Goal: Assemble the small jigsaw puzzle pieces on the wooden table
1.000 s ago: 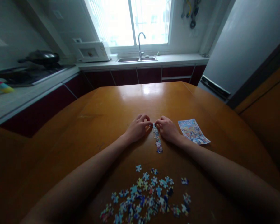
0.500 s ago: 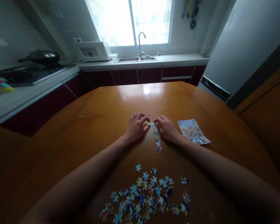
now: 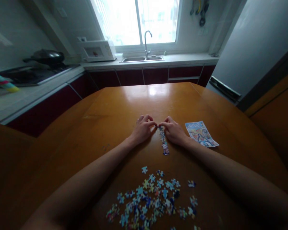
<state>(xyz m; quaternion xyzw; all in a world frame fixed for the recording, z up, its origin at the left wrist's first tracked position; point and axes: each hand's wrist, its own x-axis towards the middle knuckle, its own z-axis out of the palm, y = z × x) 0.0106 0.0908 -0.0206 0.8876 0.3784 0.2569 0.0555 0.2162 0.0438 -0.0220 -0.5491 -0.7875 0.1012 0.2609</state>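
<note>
Brown wooden table (image 3: 110, 107) beneath a narrow joined puzzle strip (image 3: 163, 140), running nearer from between left hand (image 3: 144, 129) and right hand (image 3: 174, 131). Left thumb and forefinger drawn close together at the strip's far end, right fingertips bunched just beside; too small to tell whether gripping anything. Loose puzzle pieces (image 3: 147, 201) heaped nearer, printed sheet (image 3: 200, 131) right of right hand.

Smooth wooden table (image 3: 124, 107) (glossy, faintly scuffed)

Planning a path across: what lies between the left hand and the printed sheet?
The puzzle strip and right hand, as the head view shows.
</note>
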